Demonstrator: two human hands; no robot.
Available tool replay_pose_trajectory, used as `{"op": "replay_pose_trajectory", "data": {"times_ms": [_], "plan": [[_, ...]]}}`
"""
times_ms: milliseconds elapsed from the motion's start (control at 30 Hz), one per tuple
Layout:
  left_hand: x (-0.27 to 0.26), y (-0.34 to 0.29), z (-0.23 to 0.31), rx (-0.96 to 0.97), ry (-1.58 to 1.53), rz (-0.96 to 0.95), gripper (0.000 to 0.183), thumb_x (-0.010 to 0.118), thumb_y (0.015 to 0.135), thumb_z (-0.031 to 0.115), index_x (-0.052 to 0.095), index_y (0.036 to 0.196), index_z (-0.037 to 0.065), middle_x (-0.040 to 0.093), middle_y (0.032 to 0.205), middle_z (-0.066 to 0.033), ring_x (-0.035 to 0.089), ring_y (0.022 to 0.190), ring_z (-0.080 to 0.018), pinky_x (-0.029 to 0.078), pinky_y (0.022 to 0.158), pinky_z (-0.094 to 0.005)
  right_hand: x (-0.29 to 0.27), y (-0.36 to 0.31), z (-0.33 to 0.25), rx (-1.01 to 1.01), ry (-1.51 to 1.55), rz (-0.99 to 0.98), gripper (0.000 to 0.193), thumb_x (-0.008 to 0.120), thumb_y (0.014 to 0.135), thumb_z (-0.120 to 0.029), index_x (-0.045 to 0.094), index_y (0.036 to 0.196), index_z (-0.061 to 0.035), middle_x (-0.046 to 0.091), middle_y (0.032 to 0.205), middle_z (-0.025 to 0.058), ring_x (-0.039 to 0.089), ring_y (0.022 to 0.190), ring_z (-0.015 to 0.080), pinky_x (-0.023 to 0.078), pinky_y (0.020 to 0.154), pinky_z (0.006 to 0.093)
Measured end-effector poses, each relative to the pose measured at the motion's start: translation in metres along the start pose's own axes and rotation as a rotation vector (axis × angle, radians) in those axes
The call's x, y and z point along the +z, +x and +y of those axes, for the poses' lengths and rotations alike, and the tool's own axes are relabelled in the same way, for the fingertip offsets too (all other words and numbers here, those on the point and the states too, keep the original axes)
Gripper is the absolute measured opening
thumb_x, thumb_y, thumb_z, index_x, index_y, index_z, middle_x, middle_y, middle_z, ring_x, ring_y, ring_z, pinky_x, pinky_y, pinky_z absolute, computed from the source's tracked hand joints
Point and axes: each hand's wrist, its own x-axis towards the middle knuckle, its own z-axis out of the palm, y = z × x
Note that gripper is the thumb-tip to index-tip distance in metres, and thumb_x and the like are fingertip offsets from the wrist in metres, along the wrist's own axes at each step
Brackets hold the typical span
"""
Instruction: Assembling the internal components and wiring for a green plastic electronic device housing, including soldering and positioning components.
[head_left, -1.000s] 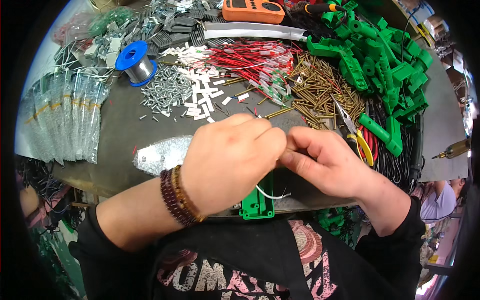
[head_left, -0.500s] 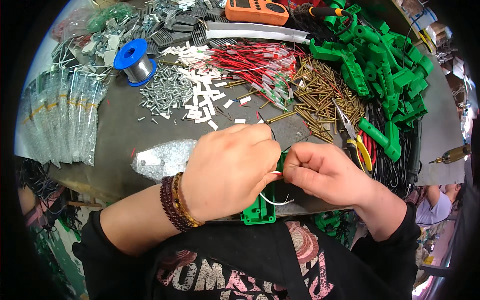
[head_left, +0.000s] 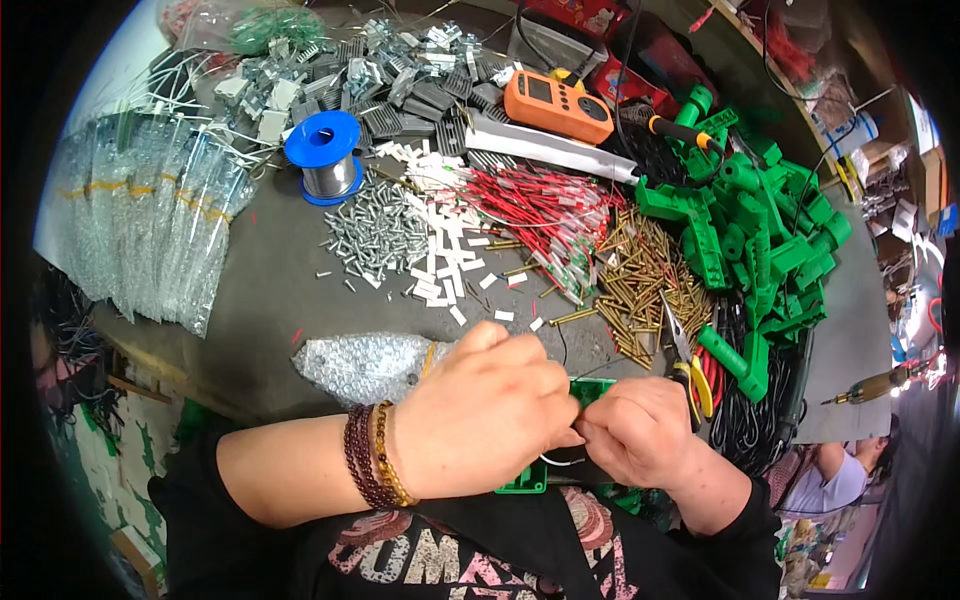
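Both hands meet, fingertips nearly touching, over a green plastic housing [head_left: 525, 482], mostly hidden beneath them. My left hand [head_left: 490, 405], back upward, is closed in a pinch. Against it, my right hand [head_left: 637, 425] is closed with its fingers curled. The thin wire they pinch is hidden by the fingers now; half a second ago its white and red part showed between them. A loose white wire [head_left: 562, 462] sticks out below the hands. Left of my left hand lies a bubble-wrap pouch [head_left: 365, 368].
Beyond the hands lie screws [head_left: 375, 235], white sleeves [head_left: 445, 255], red wires [head_left: 535, 215] and brass pins [head_left: 650, 285]. Pliers [head_left: 690, 360] and green housings [head_left: 750, 215] are at right. A solder spool [head_left: 325, 165], bubble bags [head_left: 150, 220] and an orange multimeter [head_left: 558, 105] stand farther out.
The view has shifted, so the table's things and both hands sit lower. My hands have drawn together, and the red and white wire part between the fingertips is now covered.
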Motion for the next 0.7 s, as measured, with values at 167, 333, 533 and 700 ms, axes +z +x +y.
{"op": "replay_pose_trajectory", "data": {"times_ms": [167,333,533,700], "plan": [[0.010,0.000,-0.008,-0.013,-0.070,0.019,0.016,0.077,0.077,0.027,0.065,0.076,0.016,0.059,0.076,0.0039,0.057,0.083,-0.0173,0.038,0.080,-0.0354,-0.004,-0.001,-0.003,0.131,0.196,-0.092,0.013,0.072,0.079,-0.006,0.059,0.079,-0.0053,0.057,0.064,0.0069,0.060,0.053,0.0265,0.047,0.047,0.0366],[0.018,0.003,-0.009,-0.056,-0.097,0.118,0.021,0.078,0.074,0.026,0.061,0.073,0.015,0.055,0.073,0.0009,0.057,0.081,-0.0207,0.041,0.076,-0.0361,-0.014,0.006,-0.002,0.222,0.256,-0.191,0.012,0.071,0.081,-0.008,0.060,0.078,-0.0051,0.057,0.063,0.0071,0.058,0.050,0.0275,0.046,0.047,0.0375],[0.016,0.003,-0.018,-0.014,-0.176,0.108,0.020,0.079,0.075,0.021,0.063,0.077,0.010,0.057,0.077,-0.0035,0.058,0.078,-0.0271,0.049,0.069,-0.0392,0.000,0.080,0.071,0.131,-0.225,-0.135,0.003,0.067,0.086,-0.013,0.069,0.084,-0.0103,0.065,0.084,0.0076,0.066,0.083,0.0275,0.054,0.071,0.0403],[0.011,-0.007,-0.009,-0.051,-0.165,0.129,0.014,0.078,0.078,0.019,0.070,0.086,0.010,0.058,0.077,-0.0035,0.060,0.078,-0.0253,0.051,0.067,-0.0368,0.032,0.090,0.080,0.153,-0.246,-0.311,0.010,0.070,0.086,-0.019,0.071,0.088,-0.0091,0.065,0.087,0.0084,0.066,0.086,0.0290,0.053,0.074,0.0416]]}}
